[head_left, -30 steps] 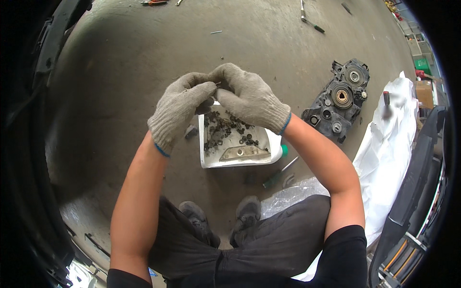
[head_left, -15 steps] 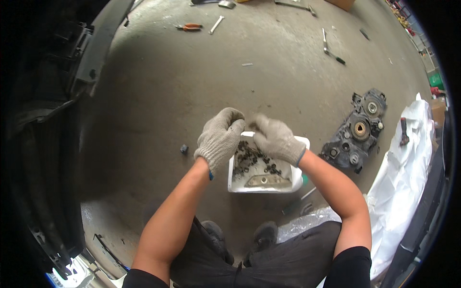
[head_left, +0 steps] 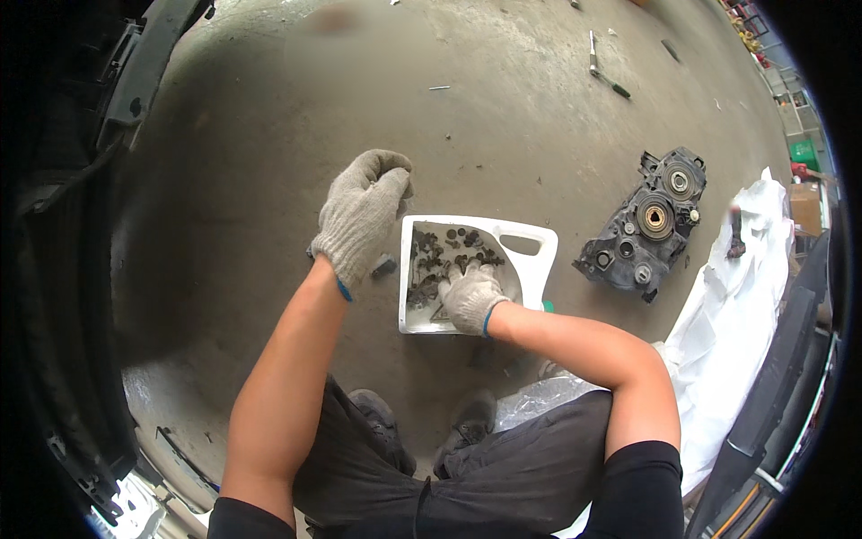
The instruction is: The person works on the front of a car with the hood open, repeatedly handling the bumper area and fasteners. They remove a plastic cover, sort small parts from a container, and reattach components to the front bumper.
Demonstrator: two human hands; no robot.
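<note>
A white cut-open plastic jug lies on the floor before me, with a handle hole at its right end. Loose dark bolts and clips are scattered inside it. My right hand, in a knitted glove, reaches into the jug, its fingers apart among the small parts. To the left of the jug, my gloved left hand is raised above the floor with its fingers curled closed. Whatever it holds, if anything, is hidden. A small dark block sits on the floor between that hand and the jug.
A headlight housing lies to the right, beside a white plastic sheet with a dark tool on it. A ratchet is on the far floor. Dark vehicle bodywork borders the left.
My right hand has dropped from beside the left hand down into the jug. My left hand, still closed, has shifted left and farther up in the view, which has also moved slightly.
</note>
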